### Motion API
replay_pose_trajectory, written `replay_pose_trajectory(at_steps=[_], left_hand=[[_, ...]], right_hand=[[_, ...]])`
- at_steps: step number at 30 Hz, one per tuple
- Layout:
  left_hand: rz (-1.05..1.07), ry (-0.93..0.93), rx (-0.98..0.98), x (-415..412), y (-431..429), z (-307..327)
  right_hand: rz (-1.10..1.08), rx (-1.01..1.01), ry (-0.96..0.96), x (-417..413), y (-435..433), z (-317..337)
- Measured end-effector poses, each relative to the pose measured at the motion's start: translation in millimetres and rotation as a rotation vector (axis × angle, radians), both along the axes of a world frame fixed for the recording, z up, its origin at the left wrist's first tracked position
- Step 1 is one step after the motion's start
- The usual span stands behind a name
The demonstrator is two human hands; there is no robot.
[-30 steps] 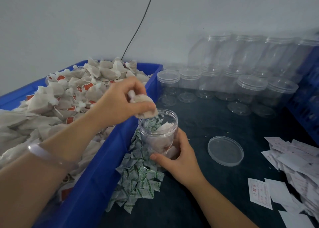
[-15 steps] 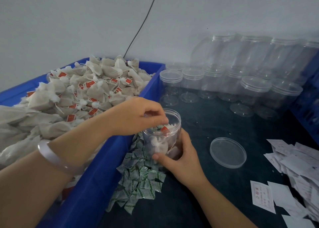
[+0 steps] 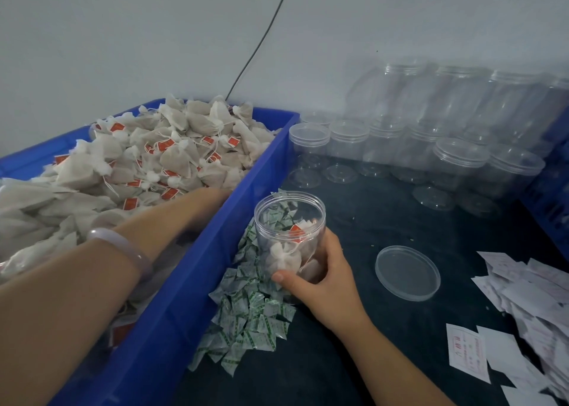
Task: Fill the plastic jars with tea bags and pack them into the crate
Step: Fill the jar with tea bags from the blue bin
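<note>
Underneath everything, the dark desk (image 3: pixel 385 328) carries the work. Its left side is taken up by a big blue crate (image 3: pixel 215 251), heaped with white tea bags (image 3: pixel 172 156) that have strings and small red tags. Along the far edge of the desk, against the wall, clear empty jars (image 3: pixel 400 135) stand in rows, the nearer ones capped with clear lids. Another blue crate (image 3: pixel 551 190) shows partly at the right edge. A spread of white paper slips (image 3: pixel 529 307) lies at the near right corner. Just beside the big crate's right wall, a pile of small green-and-white packets (image 3: pixel 249 316) sits on the desk.

The left arm reaches into the big crate, with a pale bangle (image 3: pixel 123 245) on the wrist. The left hand (image 3: pixel 212 198) is mostly hidden behind the crate wall among the tea bags, so I cannot tell how its fingers are set or whether they grip anything.

The right hand (image 3: pixel 326 279) wraps its fingers (image 3: pixel 292 281) around the lower part of an open plastic jar (image 3: pixel 289 230), thumb across the front, closed firmly on it. That jar stands upright, resting at the edge of the packet pile close to the crate wall, and has a few tea bags in its bottom, one red tag showing. A loose clear lid (image 3: pixel 408 272) lies flat on the desk to the right of the hand, apart from the jar.
</note>
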State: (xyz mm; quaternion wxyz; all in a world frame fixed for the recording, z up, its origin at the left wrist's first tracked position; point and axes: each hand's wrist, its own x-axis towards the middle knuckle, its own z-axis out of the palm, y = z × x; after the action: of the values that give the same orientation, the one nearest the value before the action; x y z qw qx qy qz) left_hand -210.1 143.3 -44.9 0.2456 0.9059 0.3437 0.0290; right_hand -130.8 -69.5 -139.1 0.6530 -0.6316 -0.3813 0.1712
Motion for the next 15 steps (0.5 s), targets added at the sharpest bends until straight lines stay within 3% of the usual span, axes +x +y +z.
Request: replay_pose_trajectory(at_steps=[11, 15], left_hand=[[-0.083, -0.007, 0.286, 4.3, 11.0, -3.2], [0.039, -0.351, 0.099, 5.3, 21.1, 6.3]], right_hand=[[0.007, -0.004, 0.0, 0.8, 0.9, -1.3], [0.003, -0.008, -0.011, 1.3, 1.0, -2.1]])
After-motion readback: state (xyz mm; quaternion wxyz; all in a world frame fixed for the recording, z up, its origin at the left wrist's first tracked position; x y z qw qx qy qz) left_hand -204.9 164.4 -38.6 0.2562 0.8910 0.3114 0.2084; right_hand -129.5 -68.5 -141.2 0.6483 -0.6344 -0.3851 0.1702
